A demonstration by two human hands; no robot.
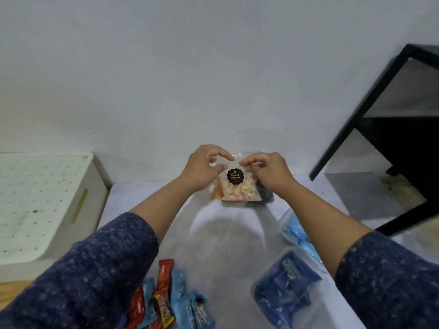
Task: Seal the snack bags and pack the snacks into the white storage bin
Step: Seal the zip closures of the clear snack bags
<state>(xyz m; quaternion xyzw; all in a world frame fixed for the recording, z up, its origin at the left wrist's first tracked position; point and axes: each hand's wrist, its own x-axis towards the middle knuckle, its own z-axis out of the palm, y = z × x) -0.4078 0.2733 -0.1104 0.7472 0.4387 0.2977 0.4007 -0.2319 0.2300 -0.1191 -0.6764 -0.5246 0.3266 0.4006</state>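
Observation:
A clear snack bag [238, 189] of small pale biscuits with a round black label stands upright at the far end of the table. My left hand [204, 168] pinches the bag's top edge on the left side. My right hand [266, 170] pinches the same top edge on the right. Behind the bag an orange snack bag [215, 193] shows at its left and a dark snack bag [264, 194] at its right, both mostly hidden. The white storage bin [78, 200] with a perforated lid sits at the left of the table.
Several small red and light-blue snack packets [166, 302] lie near the table's front edge. Two clear tubs, one with dark-blue packets [287, 288] and one with light-blue packets [298, 231], stand at the right. A black metal shelf frame [370, 103] rises at the far right.

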